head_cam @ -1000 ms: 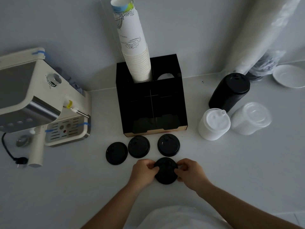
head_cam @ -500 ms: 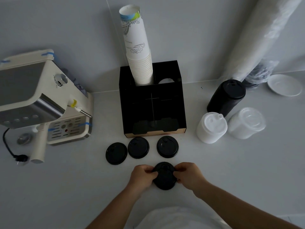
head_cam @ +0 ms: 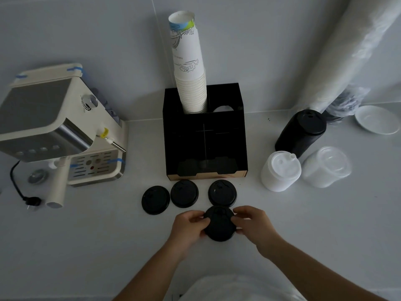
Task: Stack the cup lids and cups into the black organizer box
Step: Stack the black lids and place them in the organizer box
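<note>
Nothing much has shifted: both hands still pinch the black lid (head_cam: 219, 227), my left hand (head_cam: 188, 227) and right hand (head_cam: 252, 222) at opposite rims (fingers curled), low over the counter (head_cam: 86, 235) before the black organizer box (head_cam: 205, 140).

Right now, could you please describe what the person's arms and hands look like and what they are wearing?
Both forearms are bare from the bottom edge of the head view up to the wrists: no sleeves reach them. The left hand and right hand wear no gloves, and no rings, watch or bracelets are visible. A white garment covers the torse at the bottom edge, between the arms.
</note>
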A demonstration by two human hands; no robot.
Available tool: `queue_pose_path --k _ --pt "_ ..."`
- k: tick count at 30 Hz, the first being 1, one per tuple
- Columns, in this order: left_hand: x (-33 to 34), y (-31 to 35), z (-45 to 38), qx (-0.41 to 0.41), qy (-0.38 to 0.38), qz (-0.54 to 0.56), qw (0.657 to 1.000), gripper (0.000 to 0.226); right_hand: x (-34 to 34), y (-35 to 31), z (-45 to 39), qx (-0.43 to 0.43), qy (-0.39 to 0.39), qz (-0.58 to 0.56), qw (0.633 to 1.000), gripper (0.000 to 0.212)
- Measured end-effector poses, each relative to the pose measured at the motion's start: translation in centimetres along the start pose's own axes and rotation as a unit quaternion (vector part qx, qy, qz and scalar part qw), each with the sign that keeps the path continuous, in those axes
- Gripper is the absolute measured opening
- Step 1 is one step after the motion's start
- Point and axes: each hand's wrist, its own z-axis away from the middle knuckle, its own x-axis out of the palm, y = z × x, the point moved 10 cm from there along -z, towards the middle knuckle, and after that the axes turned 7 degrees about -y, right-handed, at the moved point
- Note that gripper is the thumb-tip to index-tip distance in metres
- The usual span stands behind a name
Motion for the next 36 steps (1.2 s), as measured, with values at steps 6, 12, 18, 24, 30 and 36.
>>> queue_pose_path --k 6,12,18,24,30,36 --pt "0.7 1.6 -0.2 0.019 -0.006 0.060 0.998 0.032 -0.7 -1.9 -1.0 -0.018 0.001 -0.020 1.000 0.021" --pt "2.0 2.8 -1.1 0.027 -0.020 0.013 0.999 0.013 -2.0 -4.2 -2.6 -0.046 0.039 0.027 0.998 0.022" --pt "2.1 3.5 -3.2 0.034 0.001 -0.084 0.996 0.036 -2.7 -6.2 -4.3 -0.053 0.066 0.075 0.994 0.026" --pt "2.3 3.9 -4.5 0.043 0.018 -0.087 0.995 0.037 -3.2 -6.2 -5.5 -0.043 0.081 0.081 0.993 0.030" --pt "2.3 3.7 -5.3 0.047 0.057 -0.097 0.993 0.042 -3.4 -5.8 -6.5 -0.030 0.079 0.081 0.993 0.029" --pt "1.9 3.5 -5.5 0.037 0.066 -0.093 0.993 0.034 -3.0 -5.3 -7.0 -0.015 0.067 0.086 0.994 0.026"
